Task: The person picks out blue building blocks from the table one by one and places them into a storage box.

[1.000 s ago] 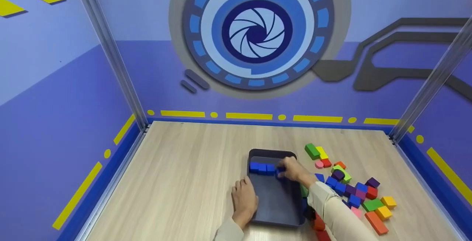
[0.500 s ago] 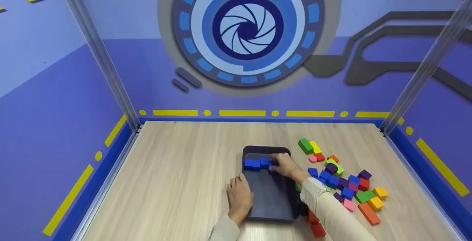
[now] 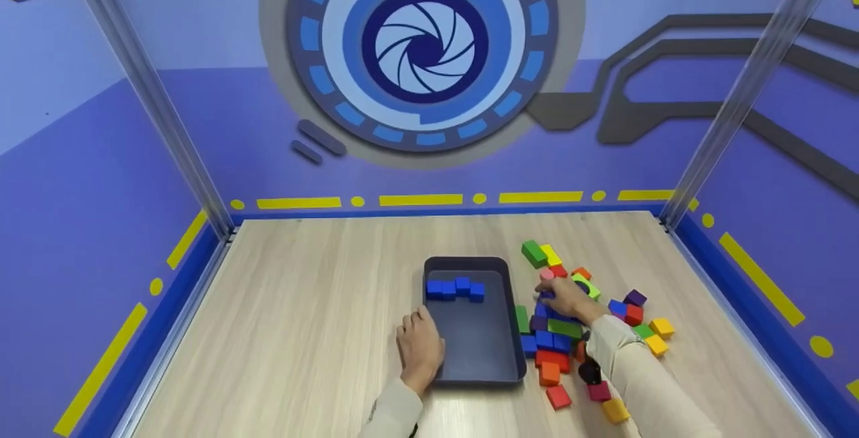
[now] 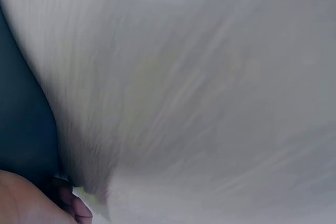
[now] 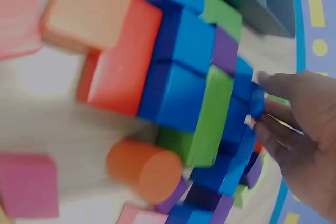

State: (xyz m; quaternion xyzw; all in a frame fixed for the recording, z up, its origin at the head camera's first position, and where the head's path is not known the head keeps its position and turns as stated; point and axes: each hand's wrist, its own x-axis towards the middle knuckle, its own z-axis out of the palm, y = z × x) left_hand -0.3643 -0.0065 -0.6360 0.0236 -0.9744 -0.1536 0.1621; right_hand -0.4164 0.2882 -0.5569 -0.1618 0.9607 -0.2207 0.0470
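Observation:
The dark rectangular tray (image 3: pixel 521 331) lies on the wooden table with a short row of blue cubes (image 3: pixel 448 290) near its far end. My left hand (image 3: pixel 421 343) rests along the tray's left side, fingers pointing forward. In the left wrist view, part of that hand (image 4: pixel 26 200) shows beside the tray wall (image 4: pixel 23 108). To the right of the tray, my right hand (image 3: pixel 567 297) reaches into the far part of the block pile. Its thumb and fingertips (image 5: pixel 270 81) pinch a blue cube (image 5: pixel 255 100) in the right wrist view, among other blue blocks.
Coloured blocks crowd the tray's right side, including a green block (image 3: pixel 564 328), an orange cube (image 3: pixel 549 373) and a red block (image 3: pixel 558 397). An orange cylinder (image 5: pixel 144 169) lies by the pile. Blue panels (image 3: pixel 201 123) enclose the table's back and sides.
My right hand has left the row of blue cubes in the tray and moved right to the pile, where several blocks now sit closer against the tray. The left hand stays at the tray's side.

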